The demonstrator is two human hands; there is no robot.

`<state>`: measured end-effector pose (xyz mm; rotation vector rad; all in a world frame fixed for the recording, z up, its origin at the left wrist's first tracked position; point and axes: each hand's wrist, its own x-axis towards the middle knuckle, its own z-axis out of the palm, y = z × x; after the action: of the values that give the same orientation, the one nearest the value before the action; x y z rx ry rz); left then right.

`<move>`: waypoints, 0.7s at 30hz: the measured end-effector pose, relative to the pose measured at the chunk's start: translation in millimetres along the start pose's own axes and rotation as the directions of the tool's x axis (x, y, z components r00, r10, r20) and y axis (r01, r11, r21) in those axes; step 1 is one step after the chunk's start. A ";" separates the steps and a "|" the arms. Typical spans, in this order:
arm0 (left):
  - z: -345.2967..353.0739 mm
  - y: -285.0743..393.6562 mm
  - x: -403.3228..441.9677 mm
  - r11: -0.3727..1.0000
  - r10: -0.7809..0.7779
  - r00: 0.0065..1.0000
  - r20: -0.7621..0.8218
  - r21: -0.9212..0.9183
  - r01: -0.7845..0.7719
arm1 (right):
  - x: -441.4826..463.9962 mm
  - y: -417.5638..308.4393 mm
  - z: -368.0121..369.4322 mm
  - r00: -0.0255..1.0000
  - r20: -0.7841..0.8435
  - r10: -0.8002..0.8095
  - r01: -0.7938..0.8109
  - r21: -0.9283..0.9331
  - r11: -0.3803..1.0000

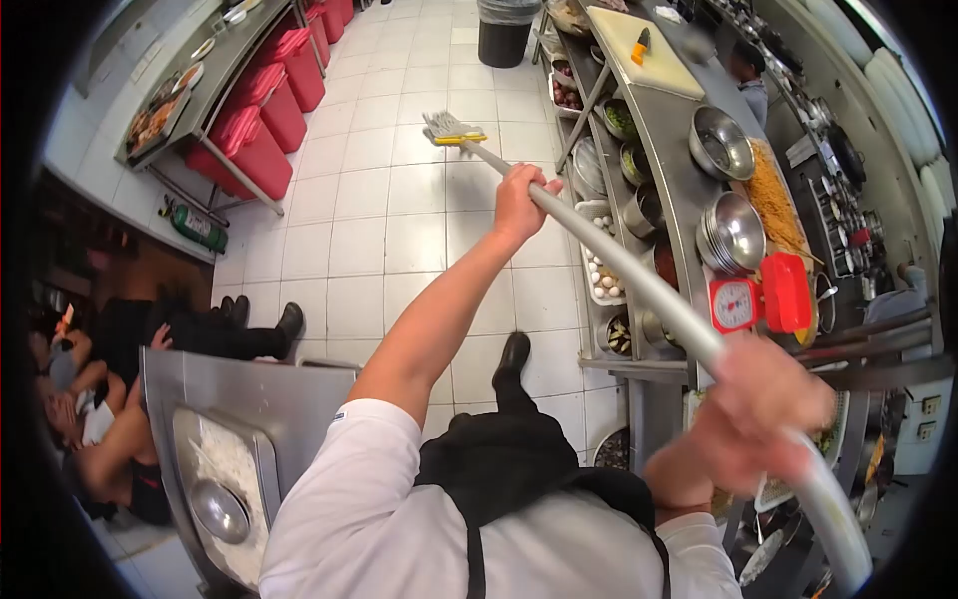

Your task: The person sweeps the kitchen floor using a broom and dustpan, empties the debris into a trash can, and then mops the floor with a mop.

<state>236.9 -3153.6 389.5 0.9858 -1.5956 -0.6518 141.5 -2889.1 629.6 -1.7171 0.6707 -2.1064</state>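
Note:
A long grey pole (pixel 639 275) runs diagonally from the lower right up to a mop or brush head (pixel 454 130) with grey strands and a yellow band, over the white tiled floor (pixel 356 243). My left hand (pixel 521 205) is wrapped round the pole near its far end, with the arm stretched forward. Closer to my body, my right hand (pixel 763 414) is closed round the thick near part of the pole; it is blurred by motion. Whether the strands touch the floor is hard to tell.
Red bins (pixel 244 150) stand under a steel table at the left. A black bin (pixel 507 35) is at the top. Steel counter (pixel 679 215) with bowls and a red scale (pixel 733 302) lines the right. At lower left are a flour tray (pixel 212 439) and other people (pixel 120 419).

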 end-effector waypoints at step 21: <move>56.1 -371.5 376.4 0.990 -0.070 0.993 0.100 0.131 0.056 | 180.1 630.8 87.7 0.961 0.239 0.141 -0.132 -0.053 0.990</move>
<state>257.6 -3669.0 259.8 1.1159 -1.7204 -0.6597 168.5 -3522.5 439.6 -1.8522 0.7348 -1.7656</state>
